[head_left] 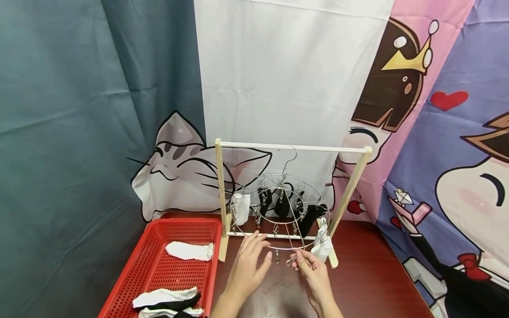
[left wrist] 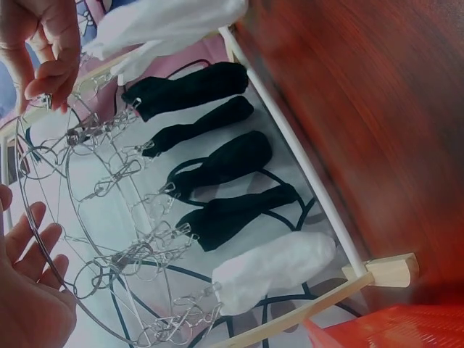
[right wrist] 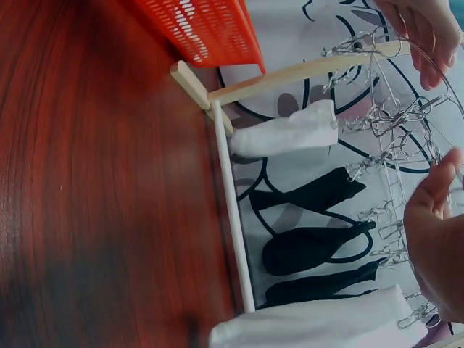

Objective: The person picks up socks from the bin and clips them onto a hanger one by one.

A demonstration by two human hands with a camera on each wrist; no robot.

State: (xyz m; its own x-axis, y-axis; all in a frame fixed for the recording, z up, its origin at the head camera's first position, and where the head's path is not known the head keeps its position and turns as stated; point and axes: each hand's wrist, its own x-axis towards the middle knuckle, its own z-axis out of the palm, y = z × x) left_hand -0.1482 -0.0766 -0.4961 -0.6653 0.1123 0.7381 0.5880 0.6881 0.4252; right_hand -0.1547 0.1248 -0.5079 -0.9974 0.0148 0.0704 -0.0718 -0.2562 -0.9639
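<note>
A round wire sock hanger [head_left: 274, 224] with metal clips hangs by its hook from a rack. Thumb and fingers of my right hand [head_left: 314, 271] pinch a metal clip [head_left: 290, 262] at the hanger's front edge. My left hand [head_left: 248, 265] is spread at the front left of the ring, its fingers fairly straight and holding nothing; whether they touch the wire I cannot tell. Clipped around the ring are several black socks [left wrist: 228, 156], a white sock [left wrist: 275, 268] on the left, and white socks [head_left: 323, 240] on the right.
The rack [head_left: 220, 190] has wooden side posts and white bars, and stands on a dark red-brown table [head_left: 370, 274]. To the left, a red plastic basket [head_left: 151, 251] holds a white sock [head_left: 190, 251] and a pile of white and black socks [head_left: 167, 300]. Printed curtains hang behind.
</note>
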